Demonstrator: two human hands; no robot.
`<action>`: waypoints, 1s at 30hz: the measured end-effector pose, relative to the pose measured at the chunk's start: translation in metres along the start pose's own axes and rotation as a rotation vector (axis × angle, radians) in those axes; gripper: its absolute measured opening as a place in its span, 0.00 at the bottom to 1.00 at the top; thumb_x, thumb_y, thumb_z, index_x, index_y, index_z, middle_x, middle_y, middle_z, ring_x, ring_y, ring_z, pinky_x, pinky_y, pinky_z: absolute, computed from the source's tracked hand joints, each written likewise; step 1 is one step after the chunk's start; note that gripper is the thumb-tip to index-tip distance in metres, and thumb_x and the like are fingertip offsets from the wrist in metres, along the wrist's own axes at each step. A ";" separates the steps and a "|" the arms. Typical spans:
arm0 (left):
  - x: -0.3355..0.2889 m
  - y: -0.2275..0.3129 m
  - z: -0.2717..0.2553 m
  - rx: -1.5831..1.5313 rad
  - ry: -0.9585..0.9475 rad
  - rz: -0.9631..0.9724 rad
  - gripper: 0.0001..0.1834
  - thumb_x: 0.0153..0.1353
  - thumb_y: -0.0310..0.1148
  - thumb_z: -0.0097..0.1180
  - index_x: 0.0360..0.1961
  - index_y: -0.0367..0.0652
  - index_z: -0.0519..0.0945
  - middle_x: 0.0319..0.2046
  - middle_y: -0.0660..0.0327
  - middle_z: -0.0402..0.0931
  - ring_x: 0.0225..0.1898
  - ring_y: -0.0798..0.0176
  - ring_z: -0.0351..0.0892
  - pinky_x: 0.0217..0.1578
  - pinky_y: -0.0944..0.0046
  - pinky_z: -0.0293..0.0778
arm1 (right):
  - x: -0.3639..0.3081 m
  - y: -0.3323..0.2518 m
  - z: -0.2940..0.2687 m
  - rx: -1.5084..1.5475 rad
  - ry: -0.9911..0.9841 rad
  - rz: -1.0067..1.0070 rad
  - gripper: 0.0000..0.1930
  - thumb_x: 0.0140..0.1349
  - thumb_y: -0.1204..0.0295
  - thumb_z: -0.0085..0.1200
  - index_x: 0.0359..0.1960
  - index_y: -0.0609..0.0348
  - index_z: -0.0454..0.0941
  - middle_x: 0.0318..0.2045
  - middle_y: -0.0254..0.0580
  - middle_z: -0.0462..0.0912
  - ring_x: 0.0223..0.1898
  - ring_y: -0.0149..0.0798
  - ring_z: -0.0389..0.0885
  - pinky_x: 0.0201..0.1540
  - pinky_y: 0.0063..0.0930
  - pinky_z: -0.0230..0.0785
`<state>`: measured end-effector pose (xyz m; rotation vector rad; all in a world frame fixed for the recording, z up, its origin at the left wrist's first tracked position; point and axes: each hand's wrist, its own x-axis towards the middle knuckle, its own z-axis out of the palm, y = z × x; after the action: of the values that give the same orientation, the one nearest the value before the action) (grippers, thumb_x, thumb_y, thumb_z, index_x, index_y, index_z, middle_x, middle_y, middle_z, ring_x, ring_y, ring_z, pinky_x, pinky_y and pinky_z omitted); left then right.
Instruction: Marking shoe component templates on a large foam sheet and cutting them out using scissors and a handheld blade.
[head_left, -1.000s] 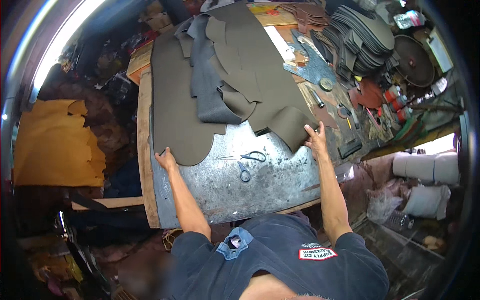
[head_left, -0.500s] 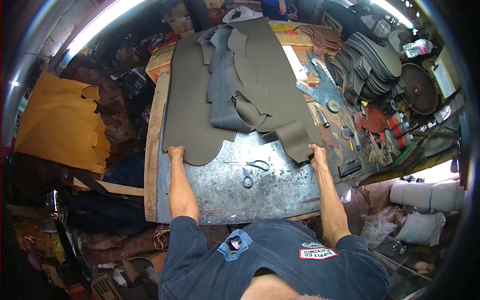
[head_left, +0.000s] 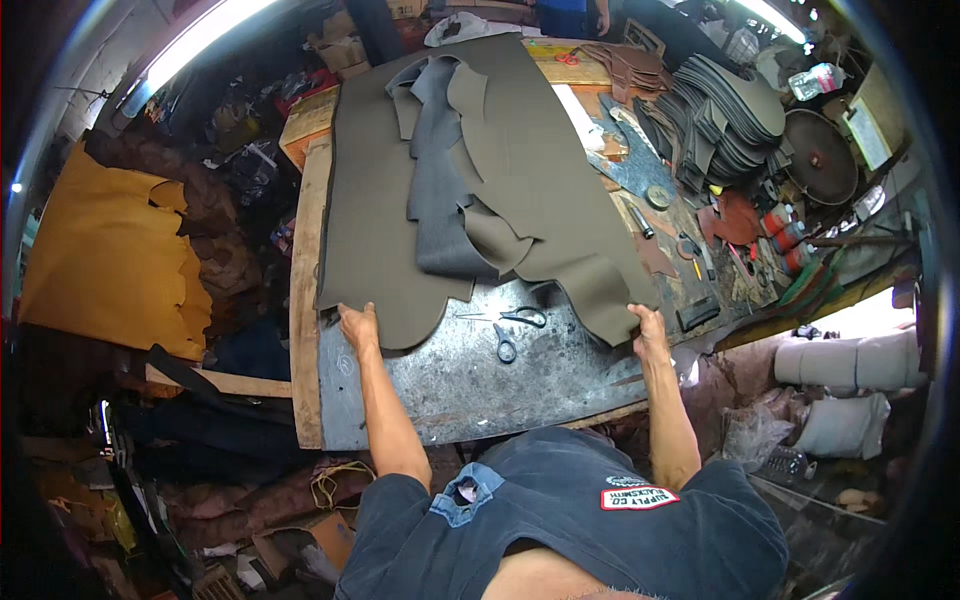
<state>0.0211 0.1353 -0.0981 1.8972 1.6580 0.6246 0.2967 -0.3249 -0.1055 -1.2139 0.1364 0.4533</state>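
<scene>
A large grey-brown leather sheet (head_left: 372,220) covers most of the worktable, its near edge cut in curves. Part of it is folded back along the middle, showing a darker grey underside (head_left: 437,190). My left hand (head_left: 358,326) grips the near left corner, fingers closed on the edge. At the near right corner, my right hand (head_left: 650,328) pinches the sheet the same way. Between the hands, scissors (head_left: 501,332) with dark handles lie with blades apart on the metal table top (head_left: 440,390), just below the sheet's cut edge.
Cut dark pieces (head_left: 725,120) are stacked at the far right. Tools, a round tin (head_left: 658,197) and red bottles (head_left: 788,236) lie along the right side. A yellow-tan hide (head_left: 100,265) hangs at left. Another person's hand (head_left: 602,22) shows at the far edge.
Both hands have drawn the sheet a little toward me, and its near edge now lies closer to the scissors. The scissors seem to rest where they were, while the view has shifted slightly.
</scene>
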 end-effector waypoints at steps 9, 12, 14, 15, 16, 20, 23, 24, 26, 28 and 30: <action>0.022 -0.026 0.004 -0.868 -0.202 -0.465 0.35 0.50 0.29 0.67 0.56 0.25 0.67 0.54 0.49 0.72 0.49 0.53 0.76 0.47 0.57 0.75 | -0.001 0.003 -0.014 -0.071 0.076 -0.051 0.14 0.50 0.75 0.61 0.40 0.65 0.78 0.36 0.39 0.82 0.38 0.39 0.80 0.44 0.30 0.72; 0.027 -0.068 -0.032 -0.779 -0.345 -0.461 0.34 0.52 0.32 0.66 0.58 0.27 0.66 0.54 0.48 0.72 0.49 0.54 0.76 0.45 0.58 0.75 | -0.015 -0.012 -0.005 -0.070 -0.018 -0.052 0.13 0.51 0.75 0.62 0.39 0.64 0.79 0.36 0.39 0.82 0.37 0.37 0.80 0.43 0.29 0.72; 0.019 -0.090 -0.046 -0.753 -0.414 -0.435 0.35 0.53 0.33 0.65 0.59 0.29 0.66 0.55 0.48 0.71 0.49 0.55 0.75 0.46 0.58 0.74 | -0.034 -0.024 -0.011 -0.069 -0.074 -0.016 0.14 0.52 0.76 0.61 0.41 0.65 0.79 0.36 0.38 0.82 0.36 0.35 0.80 0.42 0.30 0.71; -0.001 -0.091 -0.055 -0.702 -0.347 -0.336 0.35 0.54 0.34 0.65 0.60 0.31 0.65 0.55 0.49 0.71 0.51 0.56 0.74 0.48 0.57 0.73 | -0.052 -0.032 -0.014 -0.090 -0.024 0.002 0.14 0.52 0.75 0.61 0.42 0.64 0.78 0.37 0.39 0.82 0.37 0.36 0.80 0.43 0.30 0.71; -0.023 -0.088 -0.069 -0.650 -0.281 -0.233 0.35 0.55 0.34 0.64 0.61 0.32 0.63 0.55 0.50 0.70 0.52 0.57 0.73 0.50 0.57 0.71 | -0.074 -0.039 -0.016 -0.109 0.024 0.019 0.15 0.52 0.75 0.61 0.42 0.64 0.78 0.38 0.40 0.82 0.38 0.36 0.80 0.43 0.31 0.71; -0.124 -0.066 -0.148 -0.645 -0.235 -0.353 0.32 0.57 0.30 0.62 0.60 0.36 0.62 0.54 0.50 0.70 0.54 0.56 0.71 0.54 0.57 0.67 | -0.156 -0.047 -0.075 -0.234 0.173 0.167 0.21 0.51 0.74 0.60 0.49 0.63 0.75 0.44 0.44 0.80 0.46 0.40 0.78 0.47 0.34 0.71; -0.163 -0.108 -0.186 -0.601 -0.255 -0.443 0.32 0.57 0.27 0.60 0.61 0.37 0.61 0.55 0.51 0.70 0.54 0.56 0.70 0.54 0.57 0.68 | -0.205 -0.055 -0.104 -0.226 0.198 0.286 0.25 0.49 0.75 0.58 0.52 0.63 0.73 0.45 0.43 0.79 0.45 0.40 0.78 0.50 0.33 0.71; -0.173 -0.103 -0.199 -0.670 -0.235 -0.420 0.32 0.57 0.26 0.59 0.62 0.37 0.60 0.55 0.51 0.69 0.54 0.57 0.70 0.54 0.57 0.68 | -0.215 -0.060 -0.106 -0.223 0.229 0.307 0.26 0.49 0.74 0.57 0.53 0.63 0.73 0.46 0.43 0.79 0.46 0.40 0.78 0.51 0.33 0.70; -0.175 -0.087 -0.218 -0.789 -0.188 -0.400 0.33 0.57 0.25 0.57 0.64 0.38 0.59 0.57 0.52 0.67 0.54 0.56 0.70 0.54 0.58 0.67 | -0.220 -0.077 -0.098 -0.165 0.225 0.254 0.31 0.49 0.73 0.55 0.59 0.63 0.69 0.51 0.42 0.77 0.51 0.40 0.75 0.57 0.33 0.67; -0.151 -0.080 -0.222 -0.747 -0.219 -0.263 0.35 0.58 0.27 0.57 0.66 0.38 0.58 0.56 0.53 0.68 0.53 0.58 0.70 0.53 0.59 0.68 | -0.207 -0.115 -0.046 -0.227 0.081 0.007 0.38 0.53 0.67 0.50 0.69 0.60 0.57 0.60 0.43 0.69 0.58 0.39 0.70 0.62 0.32 0.62; -0.117 -0.049 -0.222 -0.709 -0.178 -0.138 0.36 0.59 0.32 0.57 0.67 0.38 0.57 0.54 0.53 0.69 0.52 0.59 0.71 0.52 0.60 0.68 | -0.184 -0.154 0.022 -0.154 -0.039 -0.107 0.38 0.57 0.66 0.45 0.71 0.56 0.50 0.62 0.46 0.67 0.59 0.41 0.70 0.63 0.35 0.61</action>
<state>-0.1775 0.0455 0.0358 1.2731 1.2163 0.8223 0.1907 -0.3947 0.0992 -1.3556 0.0028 0.3988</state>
